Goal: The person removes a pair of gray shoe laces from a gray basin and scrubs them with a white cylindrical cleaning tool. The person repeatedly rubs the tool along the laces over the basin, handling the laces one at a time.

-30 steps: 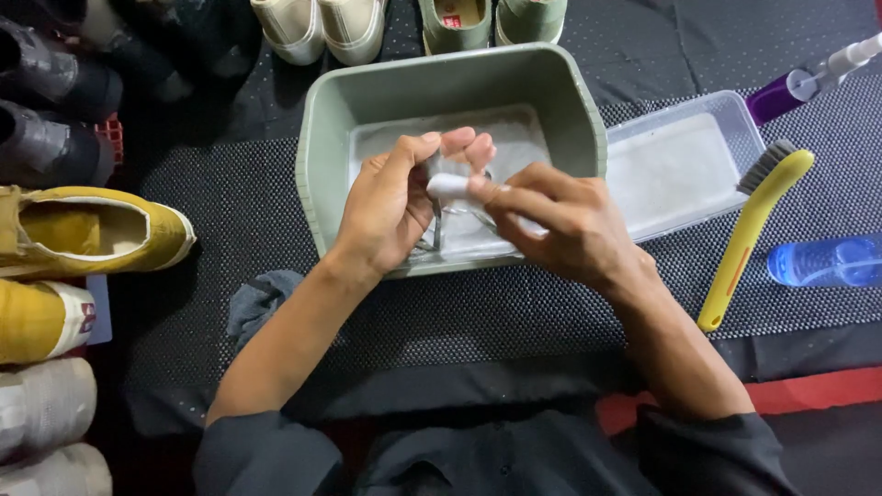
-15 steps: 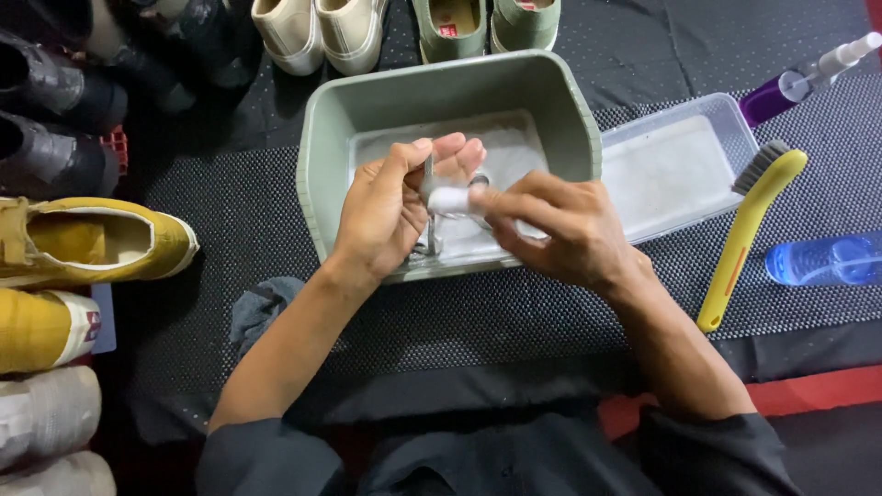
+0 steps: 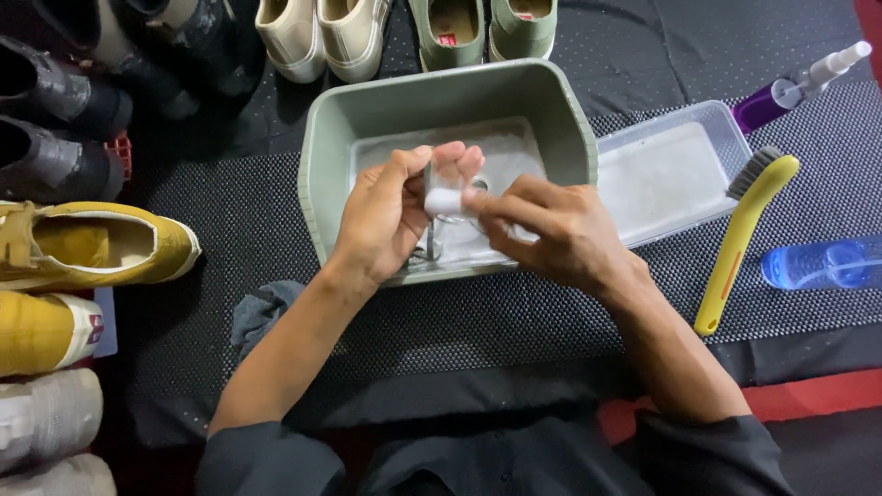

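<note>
Over the green basin (image 3: pixel 317 174), the left hand (image 3: pixel 381 220) and right hand (image 3: pixel 551 234) pinch a small white lace (image 3: pixel 444 200) between closed fingertips; it looks light, limp, wet, probably slippery; best gripped near its end.

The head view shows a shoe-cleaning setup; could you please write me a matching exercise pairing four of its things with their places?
Things:
1. green basin
2. yellow-handled brush
3. yellow shoe
4. purple spray bottle

Places:
A. top right corner of the mat
B. left edge, beside dark shoes
C. middle, under both hands
D. right of the clear tray, lying diagonally

Pairs: 1-C, 2-D, 3-B, 4-A. The left hand and right hand together hold a small white object over the basin.
</note>
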